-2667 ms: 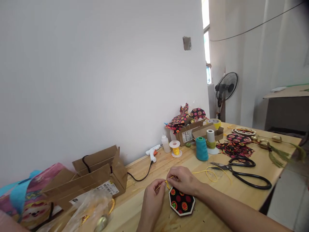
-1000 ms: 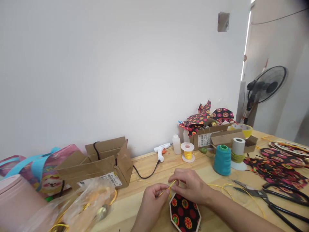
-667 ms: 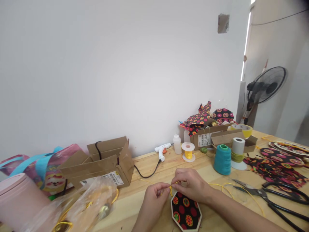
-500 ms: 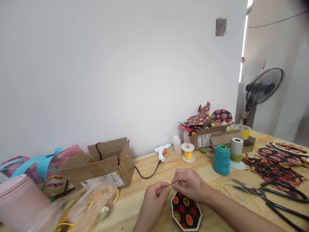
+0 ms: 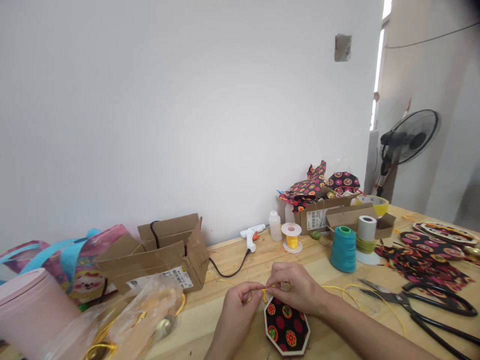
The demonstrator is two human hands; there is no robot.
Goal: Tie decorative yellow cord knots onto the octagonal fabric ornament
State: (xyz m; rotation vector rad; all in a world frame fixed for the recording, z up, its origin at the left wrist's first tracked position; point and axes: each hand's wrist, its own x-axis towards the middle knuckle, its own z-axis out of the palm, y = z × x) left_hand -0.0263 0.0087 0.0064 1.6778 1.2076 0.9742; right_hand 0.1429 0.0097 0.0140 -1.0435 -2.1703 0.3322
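Note:
An octagonal piece (image 5: 287, 327) with a pale rim and black flower-patterned fabric lies on the table in front of me. Above its upper left edge, my left hand (image 5: 240, 307) pinches a yellow cord (image 5: 264, 296) between thumb and index finger. Close beside it, my right hand (image 5: 294, 287) is closed on the same cord, its wrist over the piece's top right. The cord's loose length runs out from under my right wrist toward the scissors (image 5: 401, 298), which lie with blades apart. Fingers partly hide where the cord meets the piece.
Behind my hands stand a glue gun (image 5: 250, 237), a white bottle (image 5: 275, 226), a yellow cord spool (image 5: 291, 238) and a teal thread cone (image 5: 343, 250). Left are a cardboard box (image 5: 157, 260), a plastic bag (image 5: 150, 310) and a pink canister (image 5: 35, 315). Fabric pieces (image 5: 431, 265) lie right.
Both hands keep their pinch on the yellow cord, almost unmoved. The octagonal piece appears slightly further left and up, and the view has shifted a little.

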